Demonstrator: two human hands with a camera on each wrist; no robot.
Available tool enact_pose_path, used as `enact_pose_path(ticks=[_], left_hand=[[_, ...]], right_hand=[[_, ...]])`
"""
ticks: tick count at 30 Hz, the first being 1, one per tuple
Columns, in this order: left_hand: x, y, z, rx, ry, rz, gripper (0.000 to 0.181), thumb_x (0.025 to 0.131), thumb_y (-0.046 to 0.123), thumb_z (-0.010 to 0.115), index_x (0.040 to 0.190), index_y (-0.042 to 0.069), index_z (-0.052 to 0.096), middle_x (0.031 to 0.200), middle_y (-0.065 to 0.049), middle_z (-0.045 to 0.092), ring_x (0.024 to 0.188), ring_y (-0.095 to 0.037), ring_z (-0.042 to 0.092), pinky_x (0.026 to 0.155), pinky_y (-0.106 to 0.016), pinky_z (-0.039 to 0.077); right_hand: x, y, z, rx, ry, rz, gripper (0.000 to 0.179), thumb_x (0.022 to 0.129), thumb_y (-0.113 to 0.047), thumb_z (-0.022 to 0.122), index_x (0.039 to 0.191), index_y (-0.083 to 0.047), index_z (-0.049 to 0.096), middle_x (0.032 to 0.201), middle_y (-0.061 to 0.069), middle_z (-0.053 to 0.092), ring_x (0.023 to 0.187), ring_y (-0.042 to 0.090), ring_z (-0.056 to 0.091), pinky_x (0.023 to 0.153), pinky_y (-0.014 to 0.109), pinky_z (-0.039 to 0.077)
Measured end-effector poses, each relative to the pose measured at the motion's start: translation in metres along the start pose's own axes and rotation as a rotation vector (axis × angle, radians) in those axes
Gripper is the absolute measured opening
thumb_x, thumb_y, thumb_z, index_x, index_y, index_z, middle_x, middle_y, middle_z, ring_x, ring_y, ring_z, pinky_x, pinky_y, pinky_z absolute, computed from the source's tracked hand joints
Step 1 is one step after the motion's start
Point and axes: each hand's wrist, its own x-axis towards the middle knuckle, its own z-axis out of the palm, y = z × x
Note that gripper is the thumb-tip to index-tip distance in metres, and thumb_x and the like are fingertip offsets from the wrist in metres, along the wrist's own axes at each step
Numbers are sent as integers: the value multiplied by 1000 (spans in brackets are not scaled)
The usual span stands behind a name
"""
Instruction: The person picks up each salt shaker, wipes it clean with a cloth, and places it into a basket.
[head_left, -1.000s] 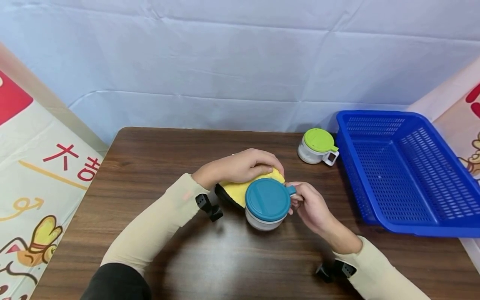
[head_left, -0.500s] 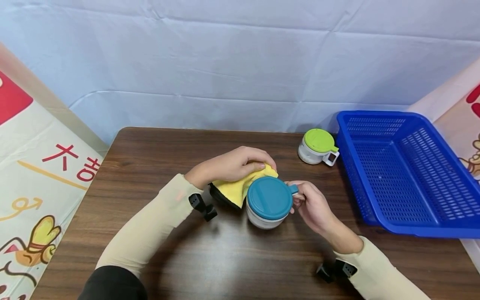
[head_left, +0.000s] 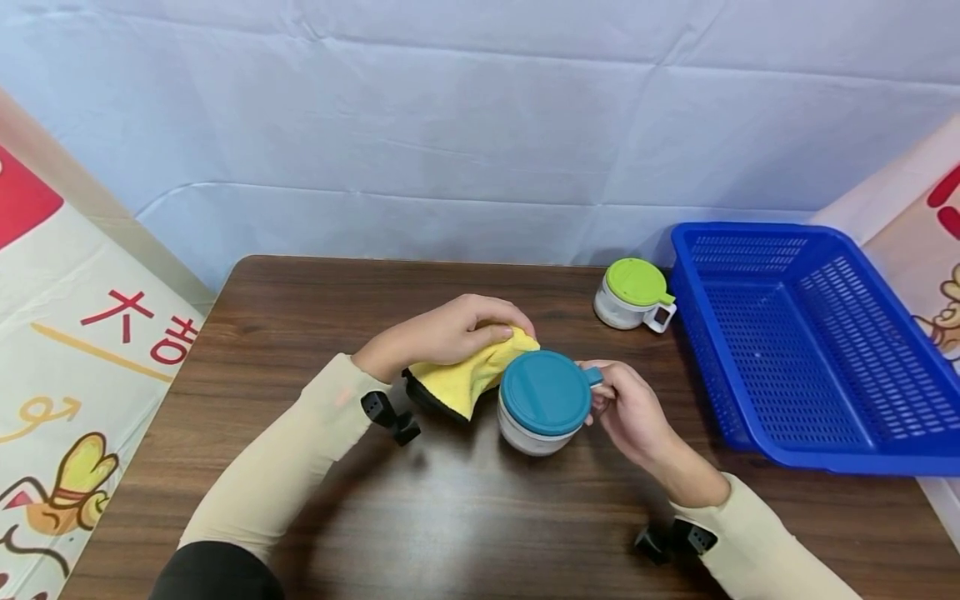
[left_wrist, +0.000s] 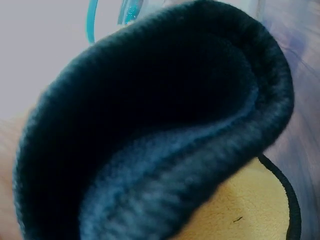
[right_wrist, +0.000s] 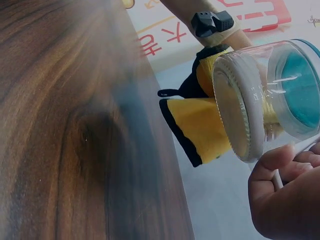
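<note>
In the head view my right hand (head_left: 630,408) holds a seasoning jar (head_left: 546,393) with a teal lid by its side handle. The right wrist view shows the jar's clear body (right_wrist: 280,100) and its round base, raised off the table, with my fingers curled about the handle. My left hand (head_left: 450,329) grips a bunched yellow cloth (head_left: 457,383) with black edging, held against the jar's far left side. Dark folded edging fills most of the left wrist view, with the cloth's yellow face (left_wrist: 250,200) below it; the left fingers are hidden there.
A smaller jar (head_left: 636,283) with a lime-green lid and white handle stands at the back right. Beside it is a blue perforated basket (head_left: 862,461). A pale curtain (head_left: 480,133) hangs behind the wooden table (head_left: 450,533).
My left hand has slid left with the cloth, and more of the cloth's yellow face shows. The teal-lidded jar has shifted slightly right in my right hand.
</note>
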Motion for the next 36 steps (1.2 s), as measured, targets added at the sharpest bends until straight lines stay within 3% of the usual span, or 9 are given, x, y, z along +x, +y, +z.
enact_pose_path(ticks=[16,25,36], left_hand=[[-17,1,-3,-16,51,5,26,105,2,50,119,9,71,119,-1,69,110,-12,62,97,-32,48],[-22,2,2,-34,90,17,26,106,2,50,121,7,70,119,-1,70,110,-13,62,97,-32,48],[-30,3,7,-94,134,-34,24,103,7,60,125,7,68,117,-2,69,99,-13,62,88,-31,50]], right_hand=[[1,2,-7,47,103,26,24,88,2,20,67,-9,21,68,8,18,60,25,21,55,19,39],[2,2,-3,58,234,54,25,90,0,22,66,-9,22,68,8,20,60,24,23,54,21,38],[1,-1,-2,72,240,69,25,91,-2,22,67,-10,21,69,7,19,62,24,22,55,24,35]])
